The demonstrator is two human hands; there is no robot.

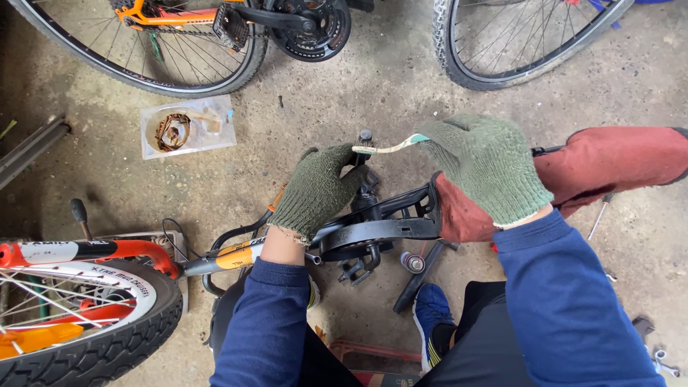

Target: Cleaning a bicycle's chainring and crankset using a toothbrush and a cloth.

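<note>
Centre frame: left hand (315, 190) grips the black crank assy (373, 222) of the small bike; right hand (487, 168) pinches a toothbrush (383, 147) w/ bristles on it. Cleaning looks mid-way (crank not yet refitted, tools on floor (373, 93)).

Stained concrete floor (373, 93); on it a clear plastic bag (188, 126) and a screwdriver (599, 217)

Knitted green cloth gloves (315, 190), glossy black chain guard (380, 229) — probably plastic, rough matt concrete floor (344, 100), knobbly rubber tyre (107, 344)
</note>
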